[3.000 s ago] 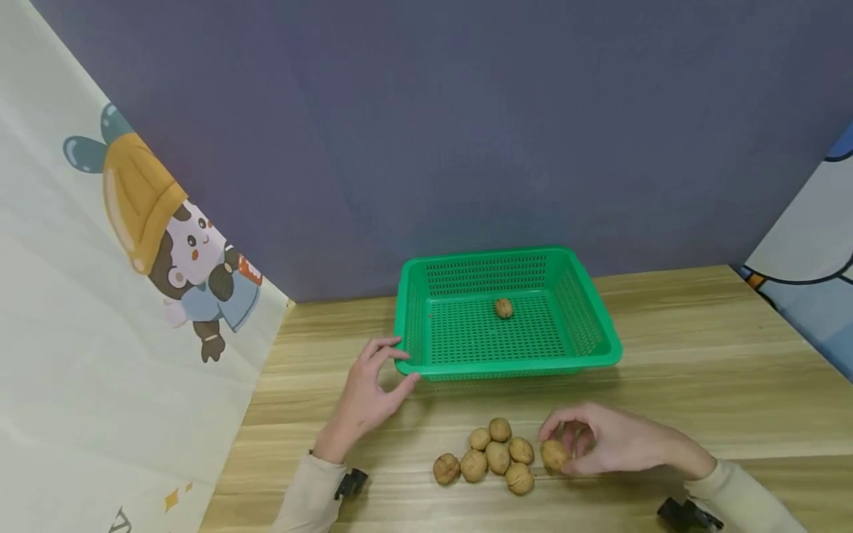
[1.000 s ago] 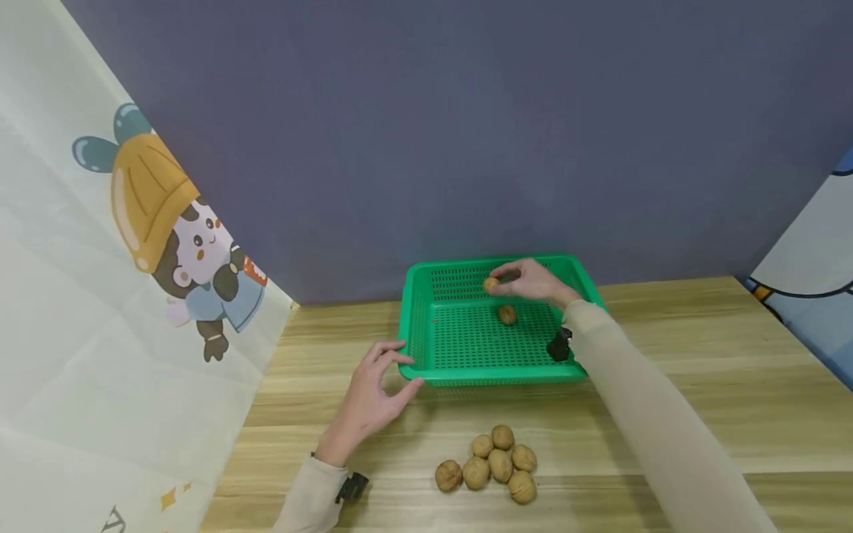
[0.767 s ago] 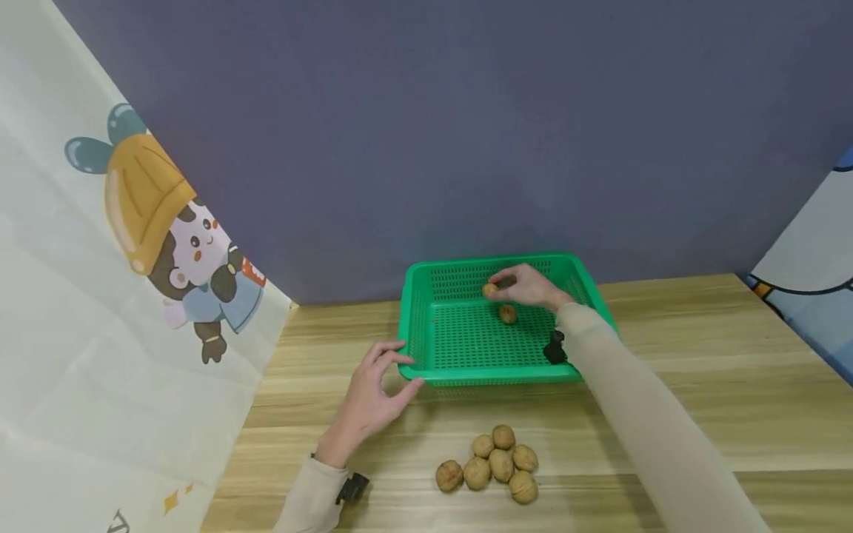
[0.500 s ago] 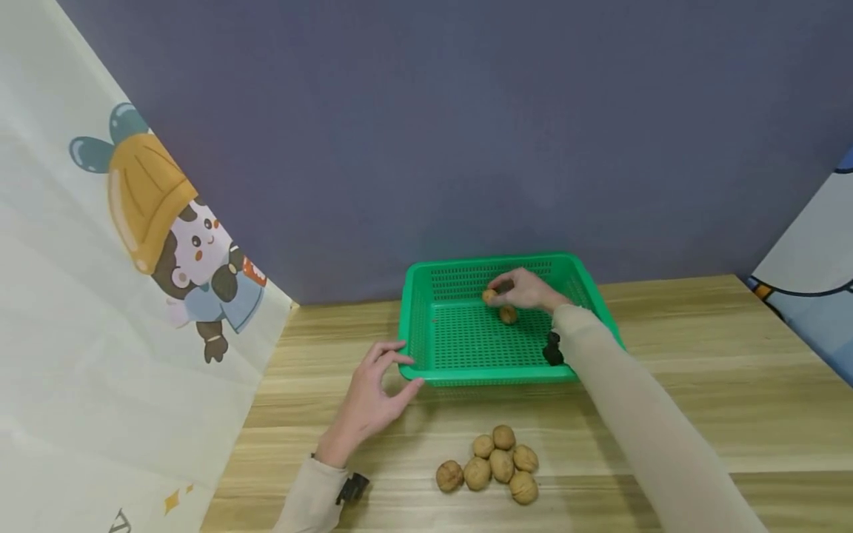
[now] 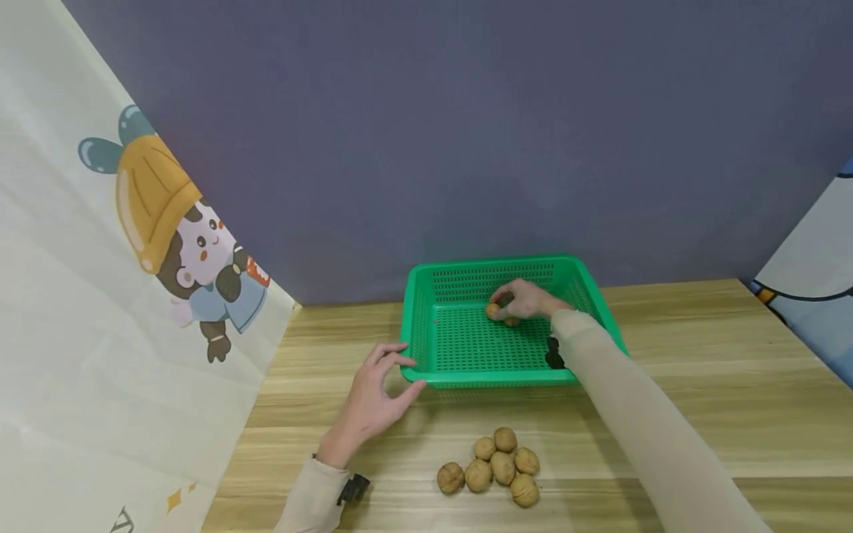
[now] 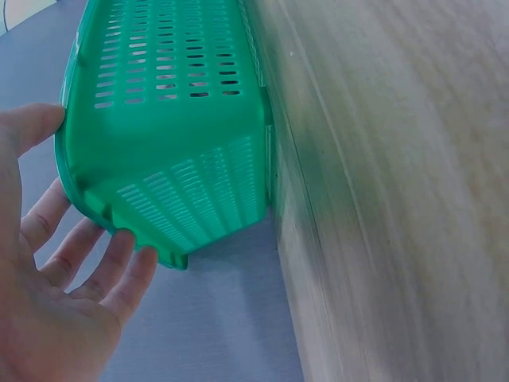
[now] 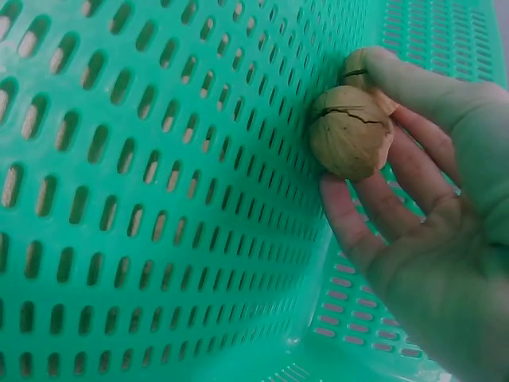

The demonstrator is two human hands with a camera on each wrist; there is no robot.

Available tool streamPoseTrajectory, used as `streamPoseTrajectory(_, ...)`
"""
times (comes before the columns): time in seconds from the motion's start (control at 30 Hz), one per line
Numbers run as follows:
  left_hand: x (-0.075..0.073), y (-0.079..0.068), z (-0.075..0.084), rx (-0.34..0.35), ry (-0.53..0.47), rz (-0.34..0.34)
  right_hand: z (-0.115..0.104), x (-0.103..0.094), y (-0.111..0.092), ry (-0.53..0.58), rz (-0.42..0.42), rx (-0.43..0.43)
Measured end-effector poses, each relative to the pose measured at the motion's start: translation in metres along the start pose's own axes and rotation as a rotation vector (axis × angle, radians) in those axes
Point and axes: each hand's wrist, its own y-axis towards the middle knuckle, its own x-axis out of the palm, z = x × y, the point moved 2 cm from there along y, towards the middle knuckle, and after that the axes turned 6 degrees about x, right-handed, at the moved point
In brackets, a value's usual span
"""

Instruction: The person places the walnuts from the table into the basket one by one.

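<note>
A green plastic basket (image 5: 496, 376) with slotted walls stands on the wooden table. My right hand (image 5: 526, 300) is down inside it, pinching a walnut (image 5: 492, 310) between thumb and fingers close over the basket floor. Another walnut (image 5: 511, 322) lies on that floor, partly hidden beneath the hand. In the right wrist view this cracked walnut (image 7: 350, 134) is in front, overlapping the held walnut (image 7: 358, 68) at my thumb. With relaxed, spread fingers, my left hand (image 5: 373, 396) touches the rim at the basket's near left corner; the left wrist view has its fingertips along the green rim (image 6: 73, 187).
Several walnuts (image 5: 503, 468) form a loose cluster on the table (image 5: 373, 503) in front of the basket. A grey-blue wall panel (image 5: 426, 148) rises behind it. On the left hangs a white sheet (image 5: 80, 355) with a cartoon figure (image 5: 209, 274).
My right hand picked up a walnut from right of the cluster, carried it over the basket, then lowered it beside the walnut inside. My left hand has stayed at the corner.
</note>
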Motion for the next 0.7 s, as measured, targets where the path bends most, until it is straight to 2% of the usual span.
streamPoseTrajectory(0.27,0.0,0.001,0.001,0.0,0.004,0.005,-0.003,-0.002,-0.001,0.004,0.003,0.0)
streamPoseTrajectory(0.43,0.001,0.002,0.001,-0.005,-0.002,0.003,-0.009,-0.006,-0.003,-0.017,0.047,-0.033)
streamPoseTrajectory(0.53,0.001,0.002,0.002,-0.01,-0.009,-0.004,-0.019,-0.012,-0.008,-0.027,0.084,-0.082)
streamPoseTrajectory(0.7,0.0,0.0,0.001,-0.024,-0.021,-0.006,-0.048,-0.03,-0.027,-0.042,0.171,-0.175)
